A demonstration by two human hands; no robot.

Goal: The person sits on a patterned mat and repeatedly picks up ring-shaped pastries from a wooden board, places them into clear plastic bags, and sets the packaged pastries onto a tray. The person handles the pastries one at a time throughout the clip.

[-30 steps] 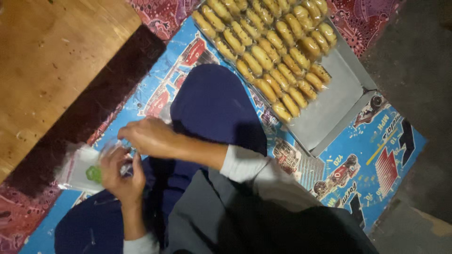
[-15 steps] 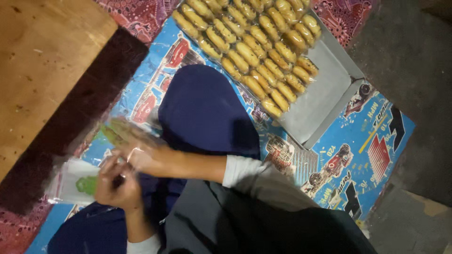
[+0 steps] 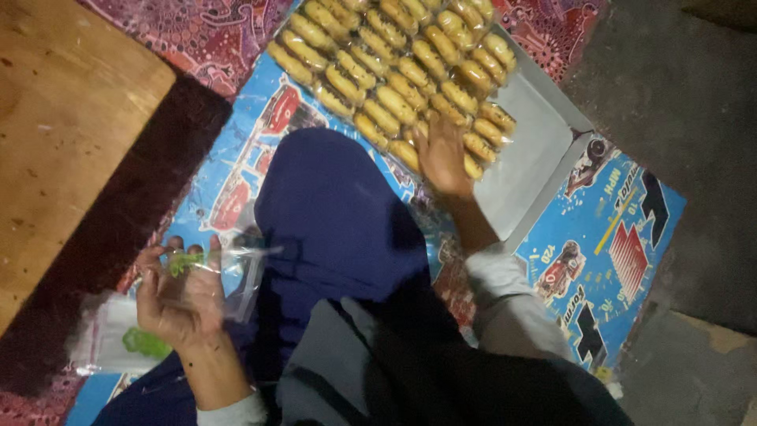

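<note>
My left hand (image 3: 180, 296) pinches a clear plastic bag with a green print (image 3: 206, 272) open over my lap, while my right hand (image 3: 441, 158) closes on one golden wrapped pastry (image 3: 410, 154) at the grey tray's (image 3: 524, 170) near edge, best lifted cleanly without disturbing the neighbouring rows.

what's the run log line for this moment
left hand: holds clear bag | right hand: on pastries in tray | spare bags by left hand
</note>
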